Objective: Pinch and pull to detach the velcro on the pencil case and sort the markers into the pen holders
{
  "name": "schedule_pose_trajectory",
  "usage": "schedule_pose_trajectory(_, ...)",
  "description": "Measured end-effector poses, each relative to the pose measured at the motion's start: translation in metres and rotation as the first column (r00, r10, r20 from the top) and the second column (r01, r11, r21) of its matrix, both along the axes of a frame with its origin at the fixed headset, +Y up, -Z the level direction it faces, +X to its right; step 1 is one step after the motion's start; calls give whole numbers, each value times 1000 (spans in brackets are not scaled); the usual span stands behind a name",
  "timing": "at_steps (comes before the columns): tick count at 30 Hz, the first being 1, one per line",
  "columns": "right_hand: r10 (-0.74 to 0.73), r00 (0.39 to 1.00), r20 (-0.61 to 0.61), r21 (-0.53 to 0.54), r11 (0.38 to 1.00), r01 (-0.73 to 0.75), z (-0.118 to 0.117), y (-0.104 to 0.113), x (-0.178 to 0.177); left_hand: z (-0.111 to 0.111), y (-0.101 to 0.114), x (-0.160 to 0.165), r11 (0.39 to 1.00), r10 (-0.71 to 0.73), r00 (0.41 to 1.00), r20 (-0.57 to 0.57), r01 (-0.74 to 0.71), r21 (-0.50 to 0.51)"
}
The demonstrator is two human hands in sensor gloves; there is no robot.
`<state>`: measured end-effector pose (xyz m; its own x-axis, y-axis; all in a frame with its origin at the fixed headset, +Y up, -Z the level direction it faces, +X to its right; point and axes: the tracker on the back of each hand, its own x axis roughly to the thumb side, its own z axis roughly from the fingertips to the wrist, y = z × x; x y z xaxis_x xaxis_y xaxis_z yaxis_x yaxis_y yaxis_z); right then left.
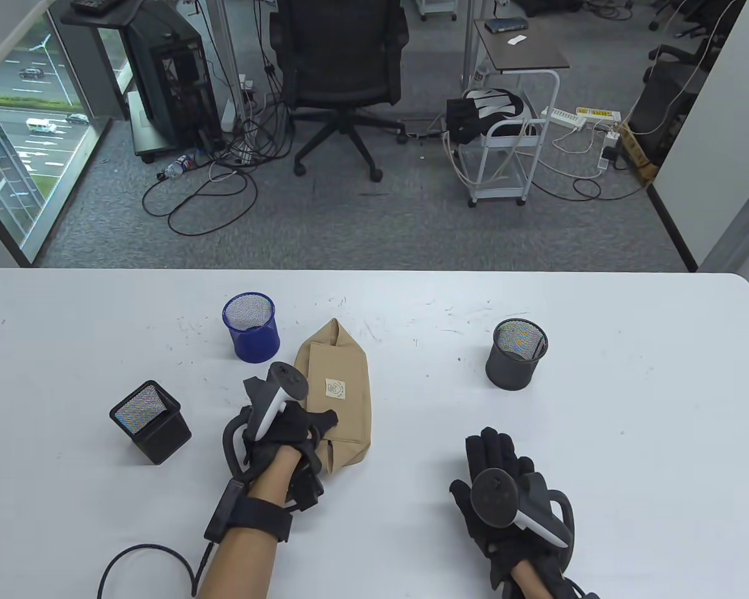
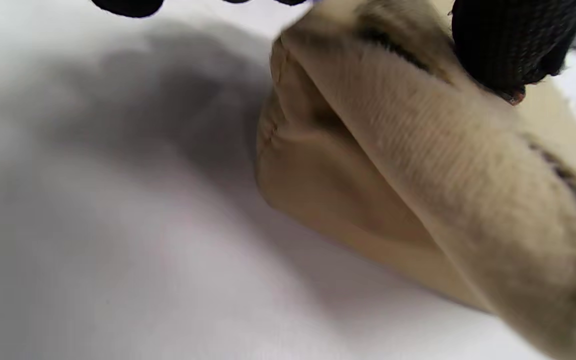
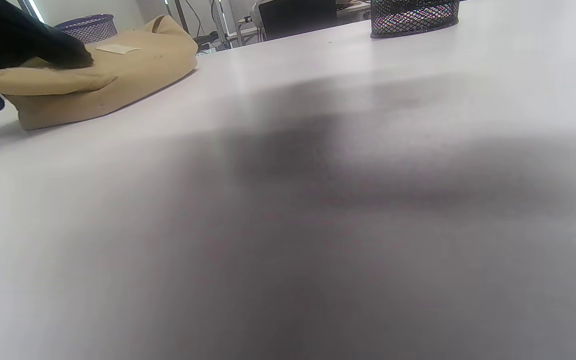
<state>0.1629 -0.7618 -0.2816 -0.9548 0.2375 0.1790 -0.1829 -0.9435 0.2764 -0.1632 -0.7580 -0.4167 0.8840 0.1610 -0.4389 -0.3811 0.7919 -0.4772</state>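
Lying flat: tan fabric pencil case (image 1: 340, 390), flap pinched by left hand (image 1: 287, 430); right hand (image 1: 505, 493) fingers straight.

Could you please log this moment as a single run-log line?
stage: velcro not yet opened | left hand: pinching pencil case flap | right hand: resting open on table | markers: none visible

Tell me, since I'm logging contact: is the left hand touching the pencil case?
Touching. The right wrist view shows the left hand pressing a finger onto the pencil case flap.

Beyond the white table (image 1: 599, 437): office chair (image 1: 340, 68), white cart (image 1: 505, 156), perhaps a bottle (image 1: 180, 165).
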Motion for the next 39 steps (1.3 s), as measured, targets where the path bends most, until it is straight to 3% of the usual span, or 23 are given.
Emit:
schedule_pose_trajectory(2, -4, 1000, -1, -3, 1000, 4, 0, 0, 0, -5, -6, 3, 1000, 8, 1000, 19, -7, -28)
schedule_pose_trajectory(4, -7, 1000, -1, -4, 1000, 7, 0, 1, 1, -7, -10, 5, 992, 116, 991, -62, -118, -41)
schedule_pose_trajectory(10, -6, 1000, -8, -10, 1000, 6, 0, 0, 0, -4, -3, 11, 993, 88, 978, -189, -71, 91)
schedule_pose_trajectory(16, -2, 1000, -7, -13, 1000, 2, 1, 0, 0, 6, 9, 23, 970, 16, 980, -197, 33, 242)
schedule_pose_trajectory(21, -11, 1000, 4, 6, 1000, 11, 2, 3, 2, 19, 17, 11, 933, 181, 967, -178, -112, 343)
schedule_pose_trajectory(24, -17, 1000, 9, 28, 999, 17, 3, 9, 2, 31, 21, 1, 881, 367, 915, -169, -283, 380)
schedule_pose_trajectory(28, -13, 999, 40, 103, 995, 9, 5, 30, 2, 55, 20, -6, 741, 604, 790, -104, -509, 438)
schedule_pose_trajectory(34, -37, 998, 45, 208, 978, 27, 9, 66, -11, 84, 13, -1, 600, 756, 654, -26, -676, 426)
schedule_pose_trajectory(39, -96, 995, 10, 209, 974, 92, 8, 90, -38, 103, 4, 12, 509, 828, 560, 27, -771, 382)
